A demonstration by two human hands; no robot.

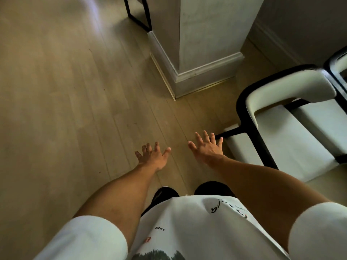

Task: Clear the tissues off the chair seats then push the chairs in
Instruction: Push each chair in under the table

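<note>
Head view looks steeply down at a pale wood floor, with the person's two bare arms stretched forward and down. At the right edge stands a chair with a black frame and a cream padded backrest that curves round; its cream seat shows below the backrest, crossed by black bars of the frame. No tissue can be made out on the part of the seat that shows. A second chair of the same make is just beyond it, cut off by the right edge of the picture.

The left hand hangs over the floor, back of the hand up, fingers spread and straight, holding nothing. The right hand is likewise spread with straight fingers, empty, just beside the near corner of the chair; whether its fingertips touch the black frame cannot be told.

A square white pillar with a moulded baseboard rises from the floor ahead, near the chair's left side. A black metal leg frame shows at the top, behind the pillar. The person wears a white printed shirt and dark shoes.
</note>
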